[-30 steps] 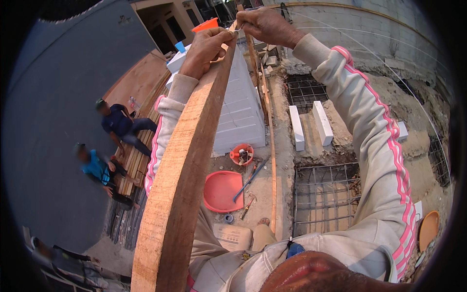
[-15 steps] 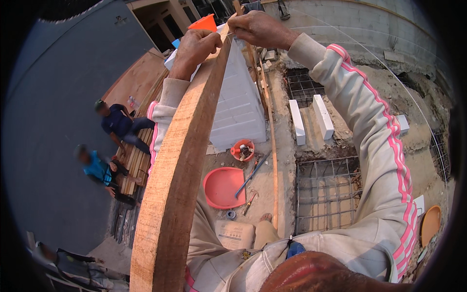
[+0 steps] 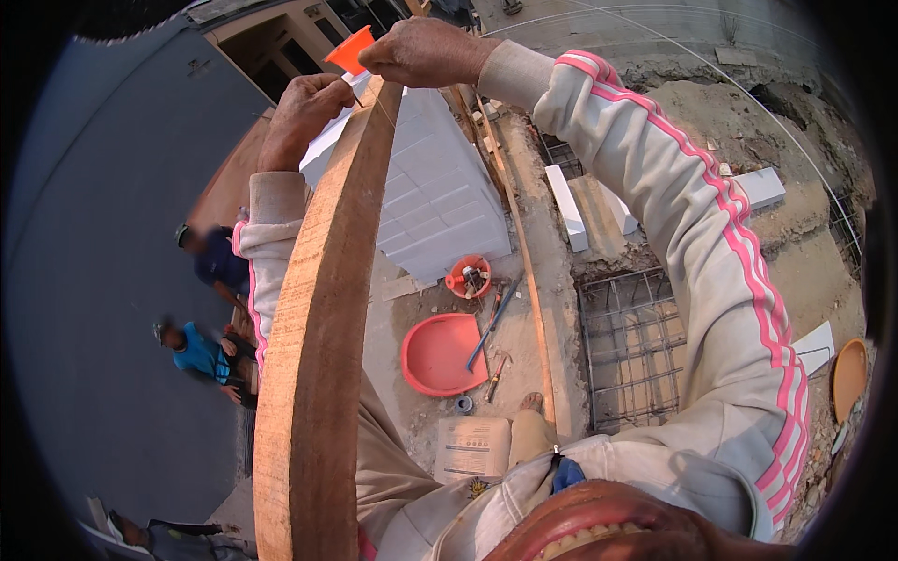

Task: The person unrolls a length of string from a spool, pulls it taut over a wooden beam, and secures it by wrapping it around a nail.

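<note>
A long wooden beam rises upright close in front of me, its upper end between my hands. My left hand is closed in a pinch just left of that end, by a thin dark bit too small to name. Above the tip, my right hand is closed with bent fingers; what it grips is hidden. A thin light string runs across the beam's upper face near both hands. Behind the beam stands a stack of white blocks, with an orange tub-like container at its far top.
Below are a red basin, an orange bucket, a hammer and a paper sack. To the right, rebar mesh lies in a trench. Seated people are at the left, beside a grey wall.
Both hands and the beam's upper end have shifted left in view. My left hand has moved off the beam to its left side; my right hand has come over the tip.
</note>
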`<move>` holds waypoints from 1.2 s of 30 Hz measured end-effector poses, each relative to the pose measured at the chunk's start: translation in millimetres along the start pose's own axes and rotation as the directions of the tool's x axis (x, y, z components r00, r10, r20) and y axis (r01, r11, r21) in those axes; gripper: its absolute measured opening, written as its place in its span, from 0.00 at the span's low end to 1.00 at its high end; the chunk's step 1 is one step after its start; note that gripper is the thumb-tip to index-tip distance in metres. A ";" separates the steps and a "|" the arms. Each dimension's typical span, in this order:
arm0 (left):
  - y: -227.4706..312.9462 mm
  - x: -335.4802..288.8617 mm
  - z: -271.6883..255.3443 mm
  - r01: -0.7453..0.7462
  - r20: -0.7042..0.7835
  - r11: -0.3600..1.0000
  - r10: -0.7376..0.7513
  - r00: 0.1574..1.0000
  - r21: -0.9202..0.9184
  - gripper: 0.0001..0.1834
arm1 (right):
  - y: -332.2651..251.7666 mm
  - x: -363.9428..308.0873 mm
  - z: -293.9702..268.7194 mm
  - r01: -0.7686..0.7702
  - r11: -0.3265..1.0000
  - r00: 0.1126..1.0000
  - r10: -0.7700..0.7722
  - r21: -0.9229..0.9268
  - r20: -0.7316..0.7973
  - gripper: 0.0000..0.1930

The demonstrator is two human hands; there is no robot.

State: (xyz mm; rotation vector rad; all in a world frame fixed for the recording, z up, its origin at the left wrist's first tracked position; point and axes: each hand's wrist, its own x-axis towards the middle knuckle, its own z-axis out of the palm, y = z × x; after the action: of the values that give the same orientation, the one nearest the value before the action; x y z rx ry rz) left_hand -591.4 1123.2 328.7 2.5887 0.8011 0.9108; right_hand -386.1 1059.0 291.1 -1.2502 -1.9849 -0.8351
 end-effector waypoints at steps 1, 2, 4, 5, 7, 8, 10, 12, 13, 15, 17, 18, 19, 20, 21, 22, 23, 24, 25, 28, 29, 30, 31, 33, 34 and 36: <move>-0.5 -0.3 -0.8 0.009 0.010 1.000 -0.008 1.000 -0.003 0.15 | -1.4 1.5 0.8 -0.016 1.000 1.000 0.016 0.004 0.019 0.07; -1.4 0.0 -2.2 0.017 0.007 1.000 -0.017 1.000 0.007 0.15 | -1.3 3.0 1.2 -0.024 1.000 1.000 0.023 0.017 0.020 0.07; -2.2 4.1 -4.7 0.017 0.037 1.000 -0.018 0.999 0.026 0.15 | -3.2 3.7 3.3 -0.042 0.999 0.999 0.042 0.003 -0.002 0.09; -2.4 6.3 -8.0 0.009 0.065 0.999 -0.011 0.998 0.035 0.15 | -4.1 3.7 4.1 -0.050 0.999 0.999 0.050 0.000 0.004 0.10; -3.8 10.6 -12.1 -0.006 0.105 0.998 0.000 0.994 0.062 0.14 | -4.5 3.7 4.4 -0.054 0.999 0.999 0.054 -0.001 0.003 0.11; -4.6 12.4 -14.6 -0.016 0.114 0.996 0.007 0.993 0.083 0.14 | -4.9 3.8 4.3 -0.048 0.999 0.999 0.048 0.000 -0.006 0.11; -5.6 16.2 -17.7 -0.034 0.129 0.990 0.016 0.992 0.138 0.14 | -4.8 4.9 3.3 -0.042 0.999 0.999 0.042 -0.006 -0.001 0.11; -6.4 18.8 -20.4 -0.032 0.135 0.977 0.003 0.991 0.213 0.14 | -5.3 6.8 2.9 -0.038 0.999 0.999 0.038 -0.005 0.029 0.11; -6.6 20.4 -21.5 -0.042 0.151 0.977 0.011 0.988 0.207 0.14 | -5.3 7.6 3.1 -0.041 0.999 0.999 0.042 -0.013 0.026 0.11; -7.4 22.0 -24.1 -0.036 0.178 0.979 0.000 0.984 0.203 0.14 | -5.4 8.4 4.8 -0.054 0.998 0.998 0.055 -0.010 0.020 0.11; -10.3 22.1 -27.1 0.016 0.205 0.994 -0.038 0.978 0.109 0.14 | -5.1 8.1 7.6 -0.049 0.998 0.999 0.049 0.027 -0.008 0.12; -12.4 22.1 -27.3 0.042 0.221 0.997 -0.054 0.974 0.061 0.14 | -4.2 7.7 8.8 -0.060 0.997 0.998 0.061 0.048 -0.007 0.12; -16.0 22.6 -28.7 0.056 0.273 0.998 -0.050 0.961 -0.013 0.13 | -3.6 8.0 10.7 -0.048 0.998 0.999 0.049 0.047 -0.021 0.12; -18.8 23.7 -31.0 0.070 0.322 0.994 -0.040 0.946 -0.084 0.13 | -2.5 8.5 11.7 -0.048 0.998 0.998 0.050 0.049 -0.024 0.12; -23.0 24.9 -31.4 0.088 0.370 0.984 -0.025 0.929 -0.155 0.12 | -1.7 9.5 12.8 -0.055 0.997 0.998 0.057 0.050 -0.028 0.12; -29.0 25.8 -30.0 0.110 0.367 0.968 -0.020 0.930 -0.225 0.12 | -1.0 11.0 13.7 -0.056 0.997 0.998 0.056 0.045 -0.011 0.11; -34.5 25.9 -27.2 0.127 0.362 0.947 -0.013 0.932 -0.294 0.11 | -0.5 12.6 13.9 -0.061 0.997 0.998 0.061 0.038 0.002 0.11; -40.1 25.8 -24.6 0.151 0.356 0.925 -0.018 0.934 -0.349 0.11 | -0.2 14.0 14.1 -0.072 0.997 0.997 0.071 0.034 0.024 0.11; -45.2 25.9 -24.0 0.148 0.349 0.908 -0.002 0.937 -0.393 0.11 | -0.3 15.1 14.0 -0.063 0.998 0.998 0.062 0.029 0.026 0.11; -54.5 28.4 -19.7 0.165 0.348 0.859 0.016 0.938 -0.485 0.11 | 0.2 15.1 12.6 -0.049 0.998 0.998 0.047 0.034 0.050 0.09; -55.7 29.0 -18.0 0.184 0.362 0.839 0.016 0.932 -0.512 0.10 | 0.9 13.9 11.8 -0.043 0.998 0.998 0.040 0.051 0.056 0.08; -56.6 28.5 -16.3 0.203 0.360 0.816 0.006 0.933 -0.541 0.10 | 1.4 12.1 11.5 -0.026 0.996 0.999 0.022 0.084 0.047 0.08; -56.5 28.1 -14.0 0.214 0.380 0.815 0.008 0.925 -0.538 0.10 | 2.3 9.8 11.1 -0.008 0.998 0.999 0.006 0.058 0.038 0.08; -54.8 27.1 -10.2 0.223 0.396 0.816 0.009 0.918 -0.534 0.10 | 3.7 5.3 11.2 0.037 0.999 0.999 -0.037 0.031 0.003 0.08; -52.8 26.5 -9.5 0.229 0.388 0.830 -0.017 0.922 -0.508 0.10 | 4.3 3.3 11.2 0.040 0.999 0.999 -0.040 0.030 0.000 0.08; -48.5 24.6 -10.4 0.247 0.403 0.860 -0.053 0.914 -0.446 0.10 | 3.8 -0.2 12.9 0.005 0.999 0.999 -0.006 0.046 0.031 0.09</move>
State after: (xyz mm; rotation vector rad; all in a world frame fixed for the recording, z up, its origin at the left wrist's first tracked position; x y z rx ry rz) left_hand -601.9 1177.6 327.8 2.1145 0.5637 0.4592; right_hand -384.8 1070.2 284.0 -1.2393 -2.0217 -0.7722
